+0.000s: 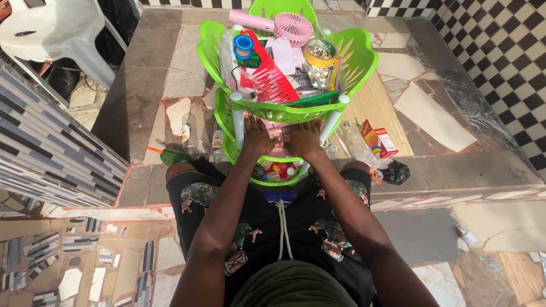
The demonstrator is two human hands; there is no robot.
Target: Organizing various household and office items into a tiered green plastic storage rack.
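The left hand [257,136] and the right hand [304,138] lie side by side inside the middle tier of a green plastic rack [358,57]. Both lie palm down with the fingers reaching forward onto a pink object [277,135] there; whether they grip it or only press on it, I cannot tell. The rack stands on a stone floor step, directly in front of the person's knees, so both arms reach it straight. The top tier holds a red comb [272,77], a pink hand fan [293,27] and a jar with a yellow lid [319,57]. Small bottles [277,169] fill the lowest tier. A clear bottle [189,132] lies left of the rack, and a red and yellow box [380,139] lies right of it.
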